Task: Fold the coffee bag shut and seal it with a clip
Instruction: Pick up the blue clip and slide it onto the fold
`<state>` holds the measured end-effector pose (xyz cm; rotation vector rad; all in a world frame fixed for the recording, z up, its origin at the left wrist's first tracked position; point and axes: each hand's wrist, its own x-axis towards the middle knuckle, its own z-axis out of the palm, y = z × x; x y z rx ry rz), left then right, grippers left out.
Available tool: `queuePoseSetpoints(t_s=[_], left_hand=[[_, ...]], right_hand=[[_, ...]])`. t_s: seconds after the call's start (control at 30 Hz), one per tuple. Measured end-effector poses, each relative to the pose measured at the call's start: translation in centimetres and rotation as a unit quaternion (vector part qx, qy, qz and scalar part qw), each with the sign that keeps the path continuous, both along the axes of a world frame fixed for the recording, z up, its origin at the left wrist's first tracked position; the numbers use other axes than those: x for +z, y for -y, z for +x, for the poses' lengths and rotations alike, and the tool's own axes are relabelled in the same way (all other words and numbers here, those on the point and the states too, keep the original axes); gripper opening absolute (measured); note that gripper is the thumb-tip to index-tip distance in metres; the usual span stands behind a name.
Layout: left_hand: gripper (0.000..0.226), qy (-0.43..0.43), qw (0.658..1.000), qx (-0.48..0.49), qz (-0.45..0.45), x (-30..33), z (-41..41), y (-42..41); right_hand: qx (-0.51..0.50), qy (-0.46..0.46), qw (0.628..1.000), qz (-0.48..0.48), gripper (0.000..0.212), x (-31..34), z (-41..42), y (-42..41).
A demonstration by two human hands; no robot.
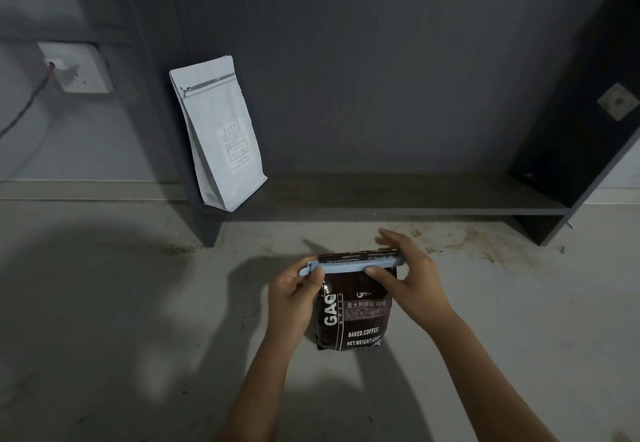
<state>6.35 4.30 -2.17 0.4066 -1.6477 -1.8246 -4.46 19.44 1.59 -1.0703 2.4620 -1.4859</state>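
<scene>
A dark brown coffee bag point(358, 317) with white lettering stands upright on the floor in front of me. Its top is folded over, and a long light-blue clip point(346, 266) lies across the fold from side to side. My left hand point(294, 298) grips the clip's left end with thumb and fingers, its palm against the bag's left side. My right hand point(407, 275) pinches the clip's right part, thumb on the front and fingers behind the fold.
A white coffee bag point(221, 136) leans upright at the left end of a low dark shelf point(398, 199). The shelf's dark uprights stand left and right. A wall socket point(78, 67) with a plugged cable is at the far left. The pale floor point(138, 303) shows brown stains.
</scene>
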Motion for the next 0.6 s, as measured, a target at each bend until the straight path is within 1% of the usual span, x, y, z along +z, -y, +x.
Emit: queuePoseSetpoints(t_s=[0.07, 0.13, 0.17, 0.2, 0.27, 0.3, 0.37, 0.43, 0.5, 0.53, 0.6], left_hand=[[0.028, 0.044, 0.999, -0.018, -0.002, -0.3, 0.1, 0.1], [0.031, 0.109, 0.992, -0.064, -0.014, -0.4, 0.2, -0.1], [0.033, 0.146, 0.984, -0.087, -0.043, -0.3, 0.3, -0.3], [0.033, 0.178, 0.975, -0.094, -0.095, -0.2, 0.4, -0.4], [0.024, 0.195, 0.959, -0.053, -0.199, 0.1, 0.4, -0.6], [0.022, 0.192, 0.954, -0.021, -0.228, 0.3, 0.4, -0.6], [0.020, 0.173, 0.951, 0.036, -0.252, 1.0, 0.5, -0.8], [0.021, 0.166, 0.949, 0.062, -0.262, 1.1, 0.5, -0.7], [0.022, 0.183, 0.951, 0.045, -0.243, 0.9, 0.7, -0.5], [0.022, 0.191, 0.959, 0.016, -0.210, 0.7, 0.9, -0.4], [0.026, 0.205, 0.969, -0.067, -0.120, 0.2, 1.3, 0.1]], right_hand=[[0.014, 0.085, 0.996, -0.013, 0.044, -0.8, -0.2, -0.8], [-0.001, 0.114, 0.992, -0.044, 0.041, -1.2, -0.3, -1.2], [-0.010, 0.119, 0.991, -0.054, 0.041, -1.2, -0.3, -1.2], [-0.017, 0.125, 0.990, -0.062, 0.043, -1.2, -0.2, -1.1], [-0.030, 0.133, 0.988, -0.078, 0.046, -0.9, 0.1, -0.8], [-0.034, 0.130, 0.987, -0.093, 0.045, -0.7, 0.4, -0.6], [-0.041, 0.111, 0.985, -0.122, 0.042, -0.3, 0.9, -0.3], [-0.041, 0.100, 0.984, -0.141, 0.040, -0.4, 1.1, -0.1], [-0.020, 0.111, 0.987, -0.112, 0.038, -1.1, 1.0, 0.0], [-0.002, 0.122, 0.989, -0.079, 0.039, -1.7, 0.9, 0.0], [0.031, 0.134, 0.991, 0.000, 0.054, -3.0, 0.6, -0.2]])
